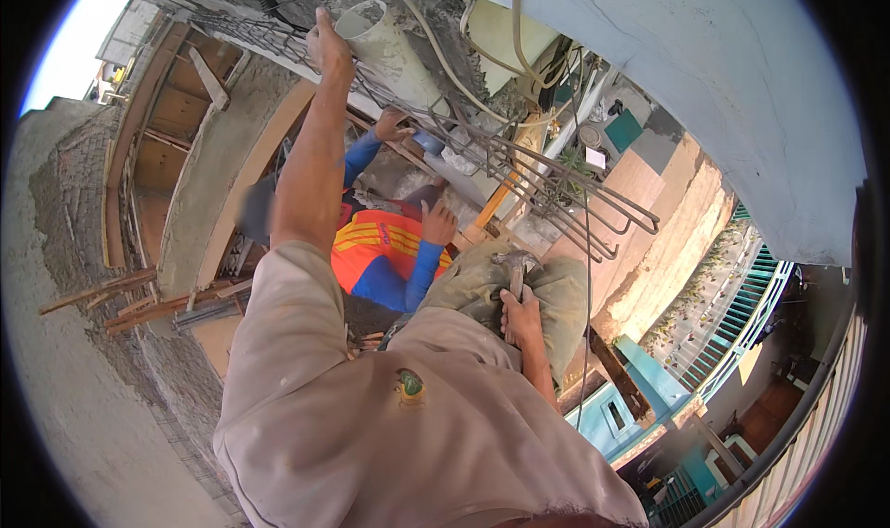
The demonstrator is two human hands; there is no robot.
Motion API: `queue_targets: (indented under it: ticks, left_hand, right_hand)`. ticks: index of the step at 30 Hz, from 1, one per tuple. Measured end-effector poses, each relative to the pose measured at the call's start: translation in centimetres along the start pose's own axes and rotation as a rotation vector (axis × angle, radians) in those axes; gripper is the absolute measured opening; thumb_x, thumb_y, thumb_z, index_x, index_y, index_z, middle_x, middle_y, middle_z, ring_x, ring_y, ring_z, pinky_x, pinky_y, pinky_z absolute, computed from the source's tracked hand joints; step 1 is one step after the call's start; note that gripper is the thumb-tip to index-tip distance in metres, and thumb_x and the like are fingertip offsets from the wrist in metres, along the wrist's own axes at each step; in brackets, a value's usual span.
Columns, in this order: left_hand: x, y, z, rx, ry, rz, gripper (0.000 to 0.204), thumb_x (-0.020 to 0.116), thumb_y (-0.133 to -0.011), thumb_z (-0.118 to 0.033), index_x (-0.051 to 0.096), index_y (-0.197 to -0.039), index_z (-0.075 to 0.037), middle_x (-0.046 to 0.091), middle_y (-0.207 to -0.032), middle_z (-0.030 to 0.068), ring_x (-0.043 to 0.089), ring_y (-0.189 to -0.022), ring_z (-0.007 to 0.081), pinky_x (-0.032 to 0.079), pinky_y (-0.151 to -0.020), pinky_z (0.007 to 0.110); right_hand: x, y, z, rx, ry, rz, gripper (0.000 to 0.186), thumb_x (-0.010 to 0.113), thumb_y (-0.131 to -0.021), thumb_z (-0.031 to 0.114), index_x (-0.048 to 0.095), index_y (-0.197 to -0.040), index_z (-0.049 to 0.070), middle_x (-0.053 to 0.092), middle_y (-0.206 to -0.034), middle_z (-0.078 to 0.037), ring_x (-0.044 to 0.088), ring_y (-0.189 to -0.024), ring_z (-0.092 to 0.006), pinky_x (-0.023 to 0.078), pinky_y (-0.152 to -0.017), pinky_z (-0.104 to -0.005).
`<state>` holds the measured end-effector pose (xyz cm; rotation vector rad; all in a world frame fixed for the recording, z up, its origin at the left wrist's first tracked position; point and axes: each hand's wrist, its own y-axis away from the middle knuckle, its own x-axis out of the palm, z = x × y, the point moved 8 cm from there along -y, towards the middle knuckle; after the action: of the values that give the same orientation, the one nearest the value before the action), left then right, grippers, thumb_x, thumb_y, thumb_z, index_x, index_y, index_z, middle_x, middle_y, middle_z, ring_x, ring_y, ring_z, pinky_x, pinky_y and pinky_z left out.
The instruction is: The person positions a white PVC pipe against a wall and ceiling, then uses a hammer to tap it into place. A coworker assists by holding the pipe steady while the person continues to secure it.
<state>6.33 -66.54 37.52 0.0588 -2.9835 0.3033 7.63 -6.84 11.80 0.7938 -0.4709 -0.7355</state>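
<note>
My left arm reaches up and away, and my left hand is closed on the steel rebar cage, right beside the rim of a wide pale pipe; its fingertips are partly hidden. In my right hand is a claw hammer, gripped by its handle close to my trouser leg, with the metal head upward. Below, a co-worker in an orange and blue shirt has one hand raised near the rebar and the other near my leg.
Bare hooked rebar ends stick out to the right of centre. Hoses hang at the top, near a pale blue wall. Wooden formwork and loose boards lie left. A teal railing stands lower right.
</note>
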Motion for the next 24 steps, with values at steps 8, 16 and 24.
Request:
queue_targets:
  ticks: [8,16,24]
  left_hand:
    - [-8.6,13.6,18.5,-0.542,-0.126,0.392,0.033,0.061,-0.1,-0.024,0.061,-0.122,0.002,0.069,-0.101,0.0092,0.067,-0.087,0.0184,0.056,-0.073,0.036]
    - [-9.4,9.7,31.4,-0.572,-0.021,0.309,0.032,0.06,-0.099,-0.013,0.063,-0.129,-0.002,0.071,-0.118,0.0051,0.067,-0.092,0.0164,0.05,-0.08,0.029]
    - [-6.4,6.8,27.1,-0.061,-0.933,0.467,0.032,0.062,-0.096,-0.025,0.073,-0.113,0.001,0.076,-0.104,0.0167,0.072,-0.101,0.0303,0.054,-0.088,0.042]
  right_hand:
    - [0.7,0.9,0.0,-0.027,-0.018,0.036,0.017,0.064,-0.099,0.018,0.051,-0.102,0.007,0.053,-0.07,-0.002,0.051,-0.048,-0.0131,0.043,-0.039,-0.0313]
    - [-0.4,0.8,-0.5,0.098,-0.011,0.051,0.016,0.062,-0.099,0.015,0.05,-0.105,0.006,0.052,-0.074,-0.004,0.052,-0.05,-0.0144,0.045,-0.041,-0.0314]
    - [-0.9,0.4,0.8,0.179,0.083,0.055,0.022,0.061,-0.098,0.016,0.05,-0.11,0.001,0.053,-0.075,-0.005,0.052,-0.05,-0.0149,0.046,-0.043,-0.0317]
